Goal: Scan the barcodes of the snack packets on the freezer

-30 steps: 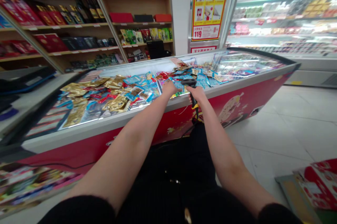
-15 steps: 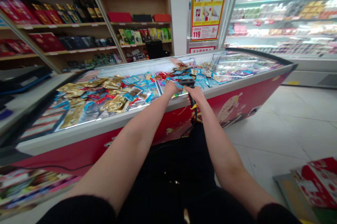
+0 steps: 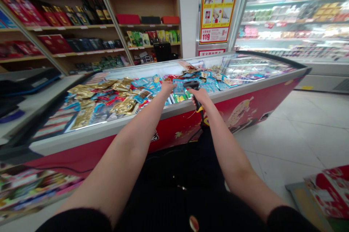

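My left hand reaches over the front rim of a chest freezer and pinches the edge of a blue snack packet. That packet is raised just above the pile, close to the nose of a black handheld barcode scanner. My right hand is wrapped around the scanner's grip, and its cable hangs down past the freezer's front. Many blue and gold foil packets lie heaped under the freezer's glass-free opening.
Wooden shelves with boxed goods stand behind the freezer, and a lit refrigerated display case stands at the right. A grey counter runs along the left. Printed red cartons sit on the tiled floor at the lower right.
My left hand has shifted left, and the blue packet now shows raised between it and the scanner. The scanner has stayed nearly in place.
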A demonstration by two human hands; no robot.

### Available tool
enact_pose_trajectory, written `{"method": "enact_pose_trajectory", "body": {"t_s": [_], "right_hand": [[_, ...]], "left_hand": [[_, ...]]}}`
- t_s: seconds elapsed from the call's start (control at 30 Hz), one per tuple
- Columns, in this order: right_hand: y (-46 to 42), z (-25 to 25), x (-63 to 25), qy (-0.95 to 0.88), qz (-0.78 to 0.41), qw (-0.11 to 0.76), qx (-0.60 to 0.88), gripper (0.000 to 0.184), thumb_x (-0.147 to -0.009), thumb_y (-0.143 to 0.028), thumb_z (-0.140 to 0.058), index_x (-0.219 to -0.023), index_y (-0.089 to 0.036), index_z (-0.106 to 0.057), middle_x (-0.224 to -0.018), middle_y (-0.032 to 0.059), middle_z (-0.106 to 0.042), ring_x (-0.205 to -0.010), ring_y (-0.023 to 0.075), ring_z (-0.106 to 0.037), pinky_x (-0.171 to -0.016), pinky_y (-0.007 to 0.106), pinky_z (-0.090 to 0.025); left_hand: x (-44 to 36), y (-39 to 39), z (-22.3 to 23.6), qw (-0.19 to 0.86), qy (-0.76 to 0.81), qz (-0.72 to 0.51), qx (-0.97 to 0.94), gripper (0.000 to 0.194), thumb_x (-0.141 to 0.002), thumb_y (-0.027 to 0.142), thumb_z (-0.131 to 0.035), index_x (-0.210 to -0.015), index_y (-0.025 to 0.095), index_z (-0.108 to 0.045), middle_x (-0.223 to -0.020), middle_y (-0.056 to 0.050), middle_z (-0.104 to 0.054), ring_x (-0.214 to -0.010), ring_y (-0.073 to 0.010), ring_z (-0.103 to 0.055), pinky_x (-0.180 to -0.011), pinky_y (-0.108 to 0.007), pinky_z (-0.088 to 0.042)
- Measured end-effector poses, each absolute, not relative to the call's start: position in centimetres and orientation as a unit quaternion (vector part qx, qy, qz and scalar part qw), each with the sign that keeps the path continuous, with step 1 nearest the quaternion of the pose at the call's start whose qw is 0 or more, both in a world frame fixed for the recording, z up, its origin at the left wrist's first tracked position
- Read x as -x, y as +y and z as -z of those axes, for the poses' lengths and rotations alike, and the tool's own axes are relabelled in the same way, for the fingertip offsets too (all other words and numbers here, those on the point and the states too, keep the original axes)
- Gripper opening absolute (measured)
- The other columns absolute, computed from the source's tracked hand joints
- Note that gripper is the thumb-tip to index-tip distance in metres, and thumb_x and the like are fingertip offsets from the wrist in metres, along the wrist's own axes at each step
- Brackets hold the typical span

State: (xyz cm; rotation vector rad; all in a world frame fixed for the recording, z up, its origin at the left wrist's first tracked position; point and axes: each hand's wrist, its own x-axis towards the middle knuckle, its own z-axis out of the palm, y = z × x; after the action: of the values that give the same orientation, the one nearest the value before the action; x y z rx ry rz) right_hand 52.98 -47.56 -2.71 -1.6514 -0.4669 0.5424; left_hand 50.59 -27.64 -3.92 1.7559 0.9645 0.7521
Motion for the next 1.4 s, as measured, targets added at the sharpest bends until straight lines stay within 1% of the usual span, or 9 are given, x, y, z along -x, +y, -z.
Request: {"method": "enact_pose_trajectory", "body": {"t_s": [0.1,0.3,0.5,0.67,0.77,0.93,1.1,1.23,1.4], "right_hand": [[-47.0,2.2,-52.2,-0.214,-0.239,0.612,0.723,0.03,-0.091,-0.027,-0.065,-0.064,-0.019,-0.055,-0.049,0.0001,-0.054,-0.041,0.0134,-0.049,-0.039,0.024,-0.043],[-46.0,1.9,-51.3,-0.243,-0.235,0.591,0.733,0.031,-0.091,-0.025,-0.065,-0.062,-0.019,-0.055,-0.048,0.0009,-0.055,-0.039,0.0135,-0.049,-0.039,0.025,-0.043],[-45.2,2.1,-50.7,-0.271,-0.234,0.578,0.733,0.031,-0.09,-0.027,-0.065,-0.063,-0.019,-0.055,-0.048,0.0006,-0.055,-0.039,0.0133,-0.049,-0.038,0.024,-0.043],[-44.9,1.9,-50.2,-0.276,-0.233,0.568,0.739,0.032,-0.09,-0.028,-0.064,-0.061,-0.019,-0.054,-0.049,0.001,-0.055,-0.039,0.0135,-0.049,-0.036,0.025,-0.043],[-44.8,1.9,-50.0,-0.277,-0.234,0.563,0.743,0.032,-0.09,-0.028,-0.063,-0.061,-0.018,-0.055,-0.05,0.0013,-0.056,-0.039,0.0131,-0.049,-0.036,0.025,-0.043],[-44.6,1.9,-49.9,-0.279,-0.234,0.554,0.749,0.031,-0.09,-0.029,-0.063,-0.061,-0.018,-0.054,-0.05,0.0018,-0.056,-0.039,0.0133,-0.05,-0.035,0.025,-0.044],[-44.7,1.9,-49.8,-0.281,-0.234,0.564,0.741,0.029,-0.089,-0.027,-0.063,-0.063,-0.019,-0.054,-0.05,0.0009,-0.055,-0.039,0.0131,-0.049,-0.035,0.025,-0.043],[-44.6,2.0,-49.7,-0.283,-0.236,0.567,0.736,0.028,-0.089,-0.027,-0.064,-0.063,-0.018,-0.055,-0.05,0.0011,-0.056,-0.039,0.0136,-0.05,-0.035,0.026,-0.043],[-44.3,2.2,-49.5,-0.285,-0.24,0.573,0.73,0.028,-0.089,-0.026,-0.064,-0.064,-0.018,-0.055,-0.049,0.0011,-0.056,-0.039,0.0138,-0.05,-0.036,0.026,-0.043]], "left_hand": [[-49.4,-26.9,3.5,0.529,0.393,-0.313,-0.683,0.023,-0.07,0.013,-0.072,-0.072,0.02,-0.05,-0.067,0.002,-0.058,-0.073,-0.0161,-0.064,-0.066,-0.028,-0.052],[-47.7,-25.5,3.1,0.532,0.392,-0.341,-0.669,0.026,-0.071,0.014,-0.07,-0.067,0.021,-0.045,-0.06,0.005,-0.048,-0.064,-0.0127,-0.057,-0.063,-0.025,-0.049],[-47.1,-24.5,3.3,0.511,0.388,-0.363,-0.676,0.02,-0.069,0.016,-0.068,-0.071,0.02,-0.048,-0.066,0.004,-0.055,-0.063,-0.0123,-0.056,-0.066,-0.026,-0.05],[-46.4,-24.4,3.4,0.508,0.377,-0.375,-0.678,0.019,-0.07,0.017,-0.066,-0.071,0.021,-0.047,-0.062,0.004,-0.051,-0.06,-0.0115,-0.051,-0.06,-0.023,-0.046],[-46.1,-24.6,3.3,0.504,0.381,-0.382,-0.675,0.018,-0.07,0.018,-0.067,-0.072,0.021,-0.049,-0.062,0.004,-0.05,-0.06,-0.0116,-0.052,-0.057,-0.021,-0.043],[-45.6,-25.2,2.9,0.498,0.393,-0.39,-0.667,0.019,-0.069,0.017,-0.068,-0.071,0.021,-0.05,-0.061,0.004,-0.046,-0.058,-0.0119,-0.048,-0.055,-0.022,-0.04],[-45.2,-25.5,2.6,0.503,0.395,-0.386,-0.665,0.02,-0.072,0.016,-0.066,-0.072,0.021,-0.047,-0.064,0.004,-0.044,-0.058,-0.0113,-0.044,-0.057,-0.024,-0.039],[-45.0,-25.1,2.9,0.502,0.39,-0.391,-0.665,0.019,-0.073,0.017,-0.066,-0.075,0.022,-0.048,-0.067,0.004,-0.044,-0.06,-0.0118,-0.045,-0.06,-0.025,-0.04],[-44.8,-24.4,3.2,0.521,0.38,-0.388,-0.659,0.019,-0.075,0.017,-0.064,-0.08,0.023,-0.047,-0.064,0.005,-0.043,-0.06,-0.0124,-0.047,-0.06,-0.024,-0.04]]}}
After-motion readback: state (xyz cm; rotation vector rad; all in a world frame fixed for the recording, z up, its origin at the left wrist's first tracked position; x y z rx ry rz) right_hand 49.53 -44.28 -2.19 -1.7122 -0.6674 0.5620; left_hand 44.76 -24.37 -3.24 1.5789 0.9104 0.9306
